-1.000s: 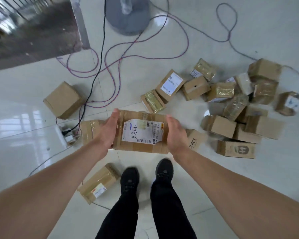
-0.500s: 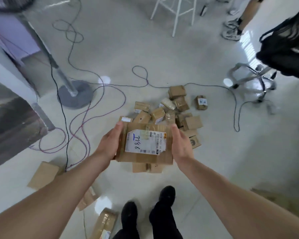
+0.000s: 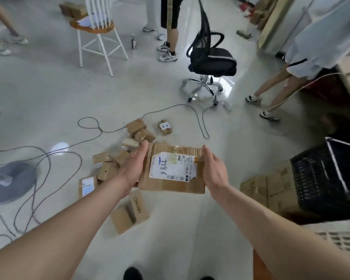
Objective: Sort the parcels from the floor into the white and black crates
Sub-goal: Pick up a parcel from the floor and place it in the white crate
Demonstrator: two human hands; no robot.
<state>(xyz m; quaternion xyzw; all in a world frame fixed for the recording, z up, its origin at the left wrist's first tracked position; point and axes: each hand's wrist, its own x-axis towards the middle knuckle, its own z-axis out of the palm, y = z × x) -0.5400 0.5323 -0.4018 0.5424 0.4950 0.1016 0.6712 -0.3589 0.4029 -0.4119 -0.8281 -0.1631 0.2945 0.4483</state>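
I hold a flat brown cardboard parcel (image 3: 171, 185) with a white label marked "7786" at chest height. My left hand (image 3: 132, 168) grips its left edge and my right hand (image 3: 213, 168) grips its right edge. A black crate (image 3: 315, 178) stands at the right. Below it, at the lower right corner, shows part of a white crate (image 3: 339, 239). Several small brown parcels (image 3: 137, 128) lie scattered on the floor beyond and under the held parcel. One box printed SIBIONICS (image 3: 131, 213) lies nearest my feet.
Cables (image 3: 49, 158) loop over the glossy floor at the left, by a grey fan base (image 3: 10, 178). A black office chair (image 3: 210, 59) and a white wooden chair (image 3: 95, 31) stand ahead. People's legs stand behind and at the right. Taped cardboard boxes (image 3: 267, 190) sit beside the black crate.
I have lifted the parcel off the floor and turned right. The parcel pile has slid left in view, and the black and white crates have come into sight.
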